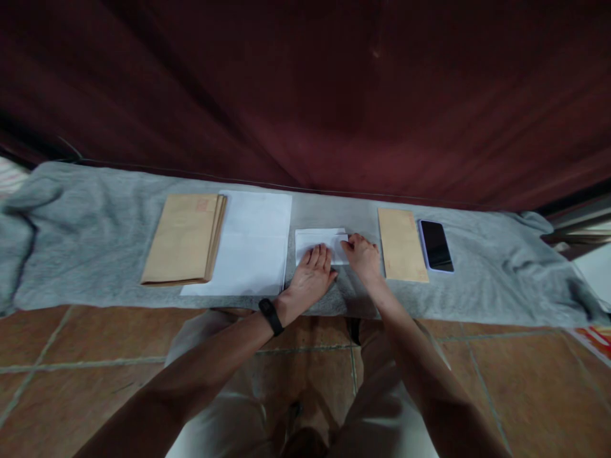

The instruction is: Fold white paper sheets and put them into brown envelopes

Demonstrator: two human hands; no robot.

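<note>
On grey cloth (pixel 95 235), left hand (pixel 310 275), right hand (pixel 363 256) pressing folded white paper (pixel 319 240)

Bare forearms, no sleeves. A slim black wristband (pixel 271 316) encircles the left wrist. Light beige trousers (pixel 214 407) cover both legs.

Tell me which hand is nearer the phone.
Right. The right hand rests on the folded white paper, with only the single brown envelope between it and the phone. The left hand lies farther away, on the paper's near-left part.
</note>
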